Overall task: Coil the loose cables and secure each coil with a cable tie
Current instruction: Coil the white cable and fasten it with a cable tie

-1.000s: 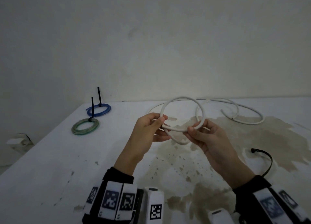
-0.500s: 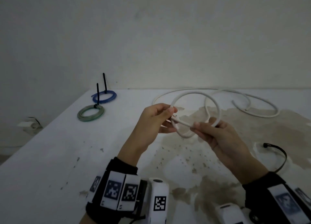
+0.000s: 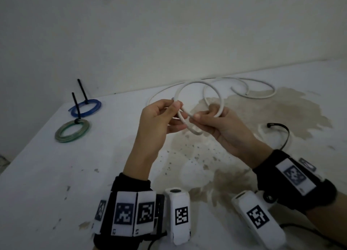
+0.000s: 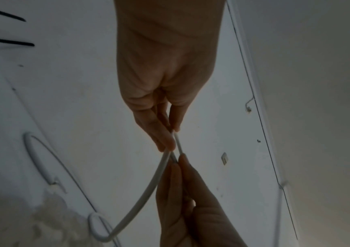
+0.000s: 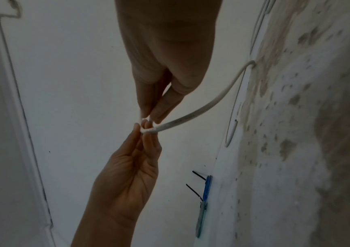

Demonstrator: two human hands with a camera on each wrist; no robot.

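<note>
A white cable (image 3: 199, 83) forms a loop held above the table between both hands. My left hand (image 3: 169, 114) pinches the cable near its end, between thumb and fingers; the left wrist view shows the same pinch on the white cable (image 4: 148, 185). My right hand (image 3: 210, 118) grips the crossing of the loop, where the white cable (image 5: 201, 112) leaves its fingertips. The rest of the cable trails loose over the table behind. A loose black cable tie (image 3: 281, 132) lies curved on the table right of my right hand.
A blue coil (image 3: 85, 108) and a green coil (image 3: 72, 130), each with a black tie standing up, lie at the table's left. The white table (image 3: 47, 174) has a brown stain across its middle and right. A wall stands close behind.
The camera has tilted, so the scene sits lower and slanted. Both hands keep hold of the white loop, and the right hand has shifted closer to the left along the cable.
</note>
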